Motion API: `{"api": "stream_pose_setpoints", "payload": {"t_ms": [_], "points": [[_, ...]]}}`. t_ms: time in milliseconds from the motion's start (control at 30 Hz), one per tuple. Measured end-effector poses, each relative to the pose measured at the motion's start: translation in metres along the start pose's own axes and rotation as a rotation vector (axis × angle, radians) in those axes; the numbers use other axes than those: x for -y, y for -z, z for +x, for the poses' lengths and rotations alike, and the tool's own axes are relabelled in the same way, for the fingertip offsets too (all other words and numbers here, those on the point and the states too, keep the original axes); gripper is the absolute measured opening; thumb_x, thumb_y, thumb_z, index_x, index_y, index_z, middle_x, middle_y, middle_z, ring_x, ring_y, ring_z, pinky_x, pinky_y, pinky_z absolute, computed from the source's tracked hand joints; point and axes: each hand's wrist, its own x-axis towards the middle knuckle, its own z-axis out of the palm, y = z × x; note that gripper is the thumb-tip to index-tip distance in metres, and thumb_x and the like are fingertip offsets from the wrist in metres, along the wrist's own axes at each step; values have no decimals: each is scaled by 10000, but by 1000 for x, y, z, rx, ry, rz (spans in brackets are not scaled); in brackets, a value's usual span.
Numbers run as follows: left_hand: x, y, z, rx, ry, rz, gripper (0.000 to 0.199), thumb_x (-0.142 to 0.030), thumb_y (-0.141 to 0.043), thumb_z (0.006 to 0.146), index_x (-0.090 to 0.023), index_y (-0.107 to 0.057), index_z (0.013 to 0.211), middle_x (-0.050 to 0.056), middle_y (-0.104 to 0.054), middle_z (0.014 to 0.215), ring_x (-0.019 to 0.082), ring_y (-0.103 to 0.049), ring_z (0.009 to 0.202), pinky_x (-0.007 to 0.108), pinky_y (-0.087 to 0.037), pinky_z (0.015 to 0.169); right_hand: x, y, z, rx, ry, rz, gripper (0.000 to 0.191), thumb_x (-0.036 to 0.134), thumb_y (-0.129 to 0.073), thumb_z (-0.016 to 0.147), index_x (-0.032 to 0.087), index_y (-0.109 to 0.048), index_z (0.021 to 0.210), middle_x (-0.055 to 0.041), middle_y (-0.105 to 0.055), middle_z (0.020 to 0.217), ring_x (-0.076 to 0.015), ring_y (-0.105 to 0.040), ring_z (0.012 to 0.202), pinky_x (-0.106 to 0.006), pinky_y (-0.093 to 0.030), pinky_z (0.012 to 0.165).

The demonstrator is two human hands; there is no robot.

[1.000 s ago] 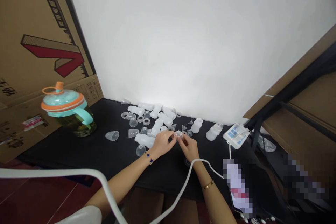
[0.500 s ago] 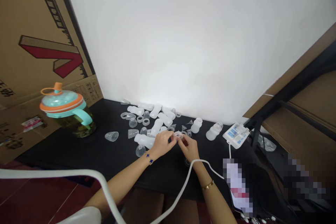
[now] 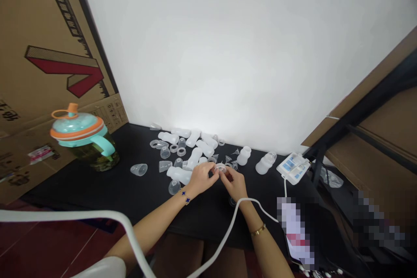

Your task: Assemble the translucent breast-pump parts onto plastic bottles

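Between my two hands is a small translucent ring, pinched from both sides above the black table. My left hand holds its left edge with thumb and fingers. On the other edge, the fingers of my right hand are closed. Whether a nipple sits inside the ring is too small to tell. Beyond my hands lie several frosted white bottles, one of them beside my left wrist. Clear caps, such as one near my left forearm, and loose rings lie among them.
A teal and orange jug stands at the left by a cardboard box. Two bottles, one upright and one tilted, are right of the pile. A power strip, phone and white cable are nearer.
The ring between my fingers has tilted slightly. My hands have stayed in nearly the same place, and the things on the table have not moved.
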Motion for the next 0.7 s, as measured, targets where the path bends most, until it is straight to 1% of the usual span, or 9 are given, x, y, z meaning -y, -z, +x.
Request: {"api": "stream_pose_setpoints", "payload": {"t_ms": [100,233,433,533,700], "points": [[0,0,0,0,-2,1,186,-269,-527,916,-205,-523,741,-15,-592,712,149,-567,691,270,-401,665,-2,-1,0,2,-2,3,310,428,-541,954,187,-729,1005,13,-604,656,-130,-535,575,-213,-406,558],[0,-2,0,-8,0,-10,181,-259,-534,911,-204,-525,738,-16,-603,711,149,-576,692,269,-401,665,-3,-1,0,-5,4,-2,303,422,-543,954,187,-734,974,19,-583,627,-127,-516,558,-213,-394,544],[1,-2,0,13,11,1,177,-254,-543,908,-204,-531,738,-17,-610,712,151,-577,687,272,-394,654,-3,-2,1,-13,9,-10,296,416,-553,945,186,-738,961,12,-618,643,-128,-533,559,-214,-408,556],[2,-3,0,22,18,2,176,-262,-536,916,-204,-538,751,-17,-615,717,151,-580,691,273,-393,656,-4,-3,0,-20,13,-21,294,412,-555,944,183,-738,935,15,-607,629,-124,-527,549,-214,-401,551],[1,-2,0,30,26,-11,193,-272,-524,924,-205,-528,744,-20,-603,701,147,-571,677,268,-381,648,-5,-3,0,-27,22,-22,293,402,-553,945,180,-743,969,9,-632,646,-124,-538,554,-212,-406,555]]}}
